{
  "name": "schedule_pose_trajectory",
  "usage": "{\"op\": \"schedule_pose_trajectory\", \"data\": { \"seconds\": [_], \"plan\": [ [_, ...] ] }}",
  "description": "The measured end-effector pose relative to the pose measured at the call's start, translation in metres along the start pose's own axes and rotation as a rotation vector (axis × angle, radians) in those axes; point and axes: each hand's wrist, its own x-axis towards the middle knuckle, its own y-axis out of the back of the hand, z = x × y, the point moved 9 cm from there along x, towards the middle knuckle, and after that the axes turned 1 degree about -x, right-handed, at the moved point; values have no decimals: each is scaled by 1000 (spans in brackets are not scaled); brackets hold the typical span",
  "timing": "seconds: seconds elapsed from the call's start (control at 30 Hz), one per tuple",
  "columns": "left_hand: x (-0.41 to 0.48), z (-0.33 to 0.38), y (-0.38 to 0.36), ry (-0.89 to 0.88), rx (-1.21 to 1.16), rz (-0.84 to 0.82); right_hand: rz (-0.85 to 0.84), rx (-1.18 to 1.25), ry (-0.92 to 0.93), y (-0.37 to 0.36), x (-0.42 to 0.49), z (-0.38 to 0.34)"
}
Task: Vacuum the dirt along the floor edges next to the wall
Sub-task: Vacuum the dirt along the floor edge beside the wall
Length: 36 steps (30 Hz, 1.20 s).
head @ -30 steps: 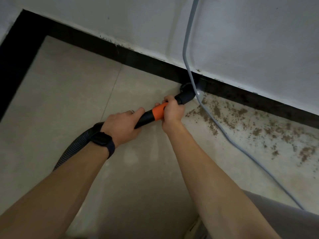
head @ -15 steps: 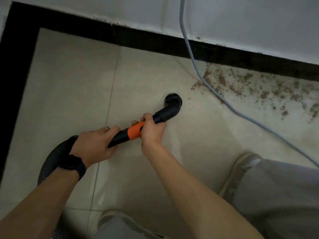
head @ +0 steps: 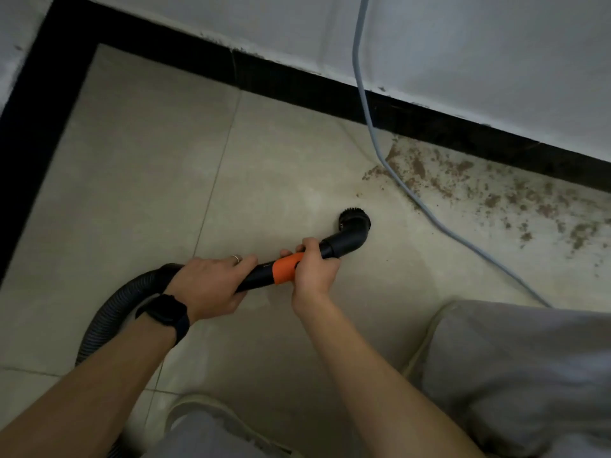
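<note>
Ribbed hose (head: 109, 312) curls in from the left, well off the black baseboard (head: 297, 84); the left hand (head: 208, 285) is wrapped round the black wand (head: 258, 276) and the right hand (head: 314, 272) is curled tight on the orange collar (head: 286, 267) just ahead, 2 firm grips. The round brush nozzle (head: 353, 223) sits over bare tile, short of the baseboard and apart from the mess, so I'd call this a reset between passes. Next it needs a push rightward past the grey cable (head: 429, 213) into the brown dirt (head: 496, 190) lying along the baseboard, without snagging that cable.
</note>
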Motion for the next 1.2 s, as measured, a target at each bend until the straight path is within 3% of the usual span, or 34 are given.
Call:
{"op": "schedule_pose_trajectory", "data": {
  "seconds": [0.4,0.63,1.2],
  "plan": [
    [42,15,9,111,-38,-73,-85,-55,80,-13,27,-51],
    [53,2,11,211,-185,-71,-82,-58,74,-22,34,-60],
    [106,19,23,209,-163,-89,-76,-70,86,-20,64,-108]
  ]
}}
